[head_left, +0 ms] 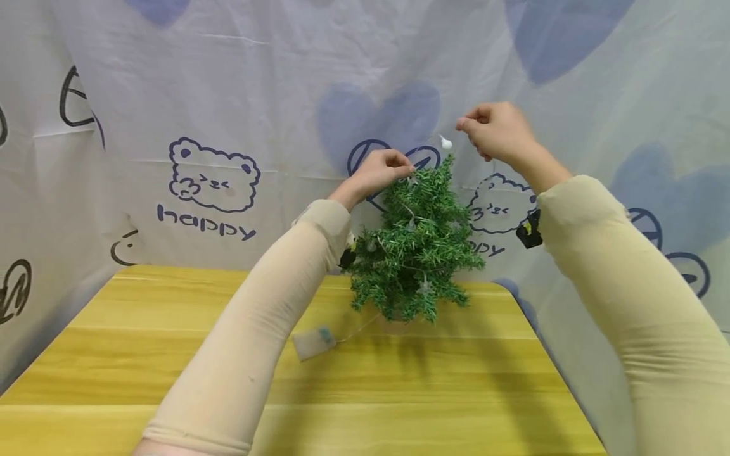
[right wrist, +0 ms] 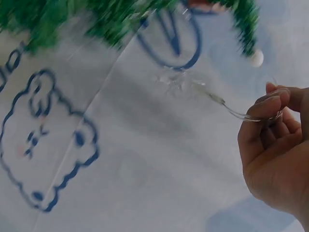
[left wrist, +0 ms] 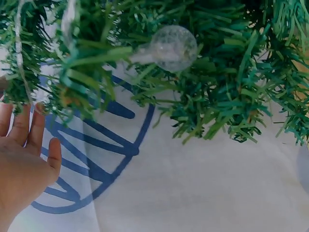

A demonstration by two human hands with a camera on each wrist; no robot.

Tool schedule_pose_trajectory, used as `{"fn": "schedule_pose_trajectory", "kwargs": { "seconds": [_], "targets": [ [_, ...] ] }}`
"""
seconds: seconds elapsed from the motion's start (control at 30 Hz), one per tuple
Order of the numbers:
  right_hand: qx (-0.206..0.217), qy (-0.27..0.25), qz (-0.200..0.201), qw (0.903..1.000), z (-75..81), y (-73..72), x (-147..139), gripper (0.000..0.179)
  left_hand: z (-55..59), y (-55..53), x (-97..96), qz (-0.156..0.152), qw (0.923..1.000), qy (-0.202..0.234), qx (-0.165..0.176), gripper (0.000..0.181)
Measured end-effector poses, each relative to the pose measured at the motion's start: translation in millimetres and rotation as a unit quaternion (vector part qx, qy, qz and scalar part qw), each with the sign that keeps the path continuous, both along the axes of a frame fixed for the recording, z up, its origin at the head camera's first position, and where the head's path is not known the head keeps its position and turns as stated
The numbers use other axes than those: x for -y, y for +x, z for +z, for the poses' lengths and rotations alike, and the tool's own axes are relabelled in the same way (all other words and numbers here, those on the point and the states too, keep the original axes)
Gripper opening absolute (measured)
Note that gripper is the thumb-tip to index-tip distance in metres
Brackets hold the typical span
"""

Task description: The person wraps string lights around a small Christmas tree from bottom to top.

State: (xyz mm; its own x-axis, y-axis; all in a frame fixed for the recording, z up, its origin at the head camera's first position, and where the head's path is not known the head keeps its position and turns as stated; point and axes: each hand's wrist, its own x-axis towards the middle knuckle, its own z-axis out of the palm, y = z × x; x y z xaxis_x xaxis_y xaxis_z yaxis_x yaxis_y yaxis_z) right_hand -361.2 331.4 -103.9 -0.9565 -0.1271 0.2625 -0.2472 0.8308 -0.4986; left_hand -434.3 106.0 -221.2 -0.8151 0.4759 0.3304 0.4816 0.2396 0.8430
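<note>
A small green artificial Christmas tree (head_left: pixel 419 247) stands on the table, with clear lights on a thin wire among its branches. My left hand (head_left: pixel 381 170) is at its upper left side, thumb and index finger together on the light string. In the left wrist view a clear round bulb (left wrist: pixel 175 48) sits on a branch, and the left hand (left wrist: pixel 26 164) reaches the branch tips. Right of the treetop, my right hand (head_left: pixel 499 130) pinches the string's wire (right wrist: pixel 236 114). A clear light (right wrist: pixel 183 84) dangles from that wire. A white ball (head_left: pixel 447 144) shows at the treetop.
A whitish box (head_left: pixel 313 344) with a teal patch lies on the wooden table (head_left: pixel 188 367), front left of the tree, joined to it by a thin wire. Behind hangs a pale curtain (head_left: pixel 296 107) printed with hearts and bear faces, close to the tree.
</note>
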Motion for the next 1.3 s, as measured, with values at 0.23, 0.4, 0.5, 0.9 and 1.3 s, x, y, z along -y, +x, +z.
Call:
{"fn": "schedule_pose_trajectory", "kwargs": {
  "seconds": [0.23, 0.4, 0.5, 0.9, 1.3],
  "targets": [
    [-0.019, 0.041, 0.065, 0.9969, -5.7, 16.2, 24.5, 0.042, 4.7, 11.5, -2.6, 0.006, 0.9945, 0.103, -0.017, 0.033],
    [-0.028, 0.083, 0.097, 0.9915, -15.2, 32.7, 24.2, 0.043, -1.6, 23.6, 5.0, 0.017, 0.9880, 0.132, -0.078, 0.023],
    [-0.010, 0.116, 0.120, 0.9859, -22.0, 47.1, 14.7, 0.039, -10.8, 29.9, 11.2, 0.016, 0.9845, 0.123, -0.125, 0.021],
    [0.049, 0.048, 0.138, 0.9881, -72.0, 98.1, -61.6, 0.032, -33.2, 55.1, 16.7, 0.027, 0.9592, 0.095, -0.265, 0.013],
    [0.049, 0.030, 0.106, 0.9927, -119.5, 98.9, -104.7, 0.029, -51.5, 70.6, 4.7, 0.072, 0.9188, -0.018, -0.388, 0.013]
  ]
}}
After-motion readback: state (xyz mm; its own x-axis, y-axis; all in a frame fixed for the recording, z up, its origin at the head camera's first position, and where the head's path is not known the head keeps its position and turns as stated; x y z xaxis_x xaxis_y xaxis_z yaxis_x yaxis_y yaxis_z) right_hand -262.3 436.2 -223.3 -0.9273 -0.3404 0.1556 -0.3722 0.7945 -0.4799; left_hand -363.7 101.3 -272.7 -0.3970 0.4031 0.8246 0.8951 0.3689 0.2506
